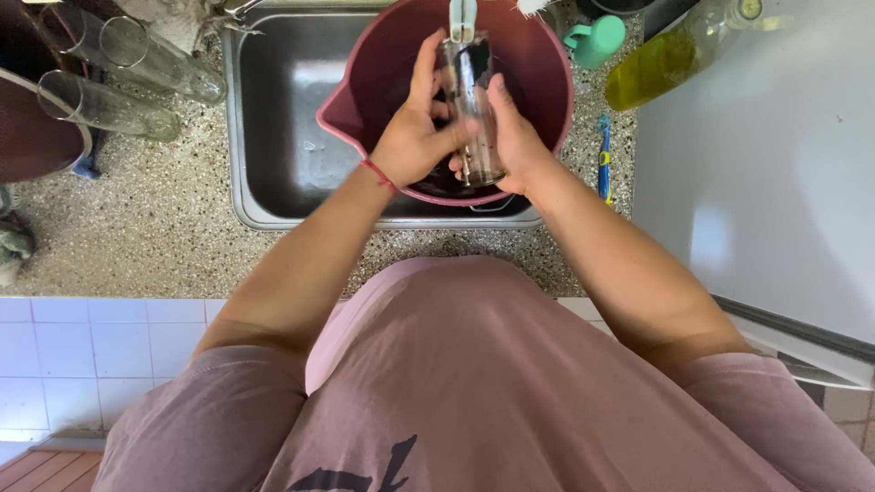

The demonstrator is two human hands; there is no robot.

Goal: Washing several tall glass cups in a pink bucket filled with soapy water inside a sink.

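Speckled stone countertop [182, 228] surrounds a steel sink [273, 109], where a round dark-pink plastic basin [547, 73] sits. Over that basin a clear, tall drinking glass [474, 118] is held upright between both hands. The left hand [415, 137] wraps its fingers around one side; the right hand [515, 141] grips the other. Two more clear glasses [137, 77] lie on the counter at the left, and a bottle of yellow-green liquid [665, 59] rests to the right.
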